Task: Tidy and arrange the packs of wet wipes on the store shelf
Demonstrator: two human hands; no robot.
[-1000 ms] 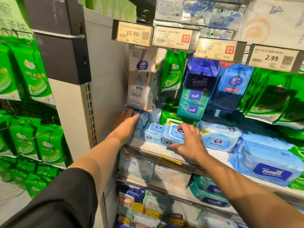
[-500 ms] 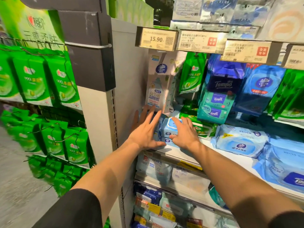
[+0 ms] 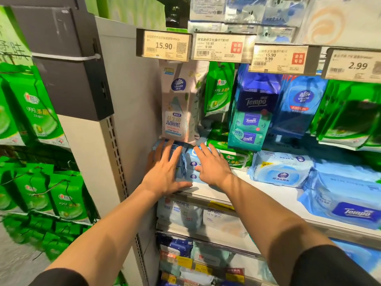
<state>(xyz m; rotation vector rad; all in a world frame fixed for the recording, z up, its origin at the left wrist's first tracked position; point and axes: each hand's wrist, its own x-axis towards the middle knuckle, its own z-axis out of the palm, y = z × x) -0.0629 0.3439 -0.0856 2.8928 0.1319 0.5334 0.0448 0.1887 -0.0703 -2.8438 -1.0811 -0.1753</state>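
Small light-blue wipe packs (image 3: pixel 190 167) stand stacked at the far left end of the white shelf (image 3: pixel 266 190), against the grey side panel. My left hand (image 3: pixel 165 170) lies flat on the left packs, fingers spread. My right hand (image 3: pixel 212 165) presses on the top of the right small pack, fingers apart. A green pack (image 3: pixel 235 157) lies just right of my right hand. Further right lie a larger blue Vinda pack (image 3: pixel 282 172) and a big blue Tempo pack (image 3: pixel 346 201).
Packs hang from pegs above: a pale Vinda pack (image 3: pixel 177 104), a green one (image 3: pixel 219 91), blue Tempo packs (image 3: pixel 255 106). Price tags (image 3: pixel 165 46) line the upper shelf edge. Green packs (image 3: pixel 35 112) fill the rack at left. Lower shelves (image 3: pixel 216 236) hold more wipes.
My right hand slid a small blue pack leftward against the packs by the side panel. My left hand came out flat over the left packs. The view has moved in closer.
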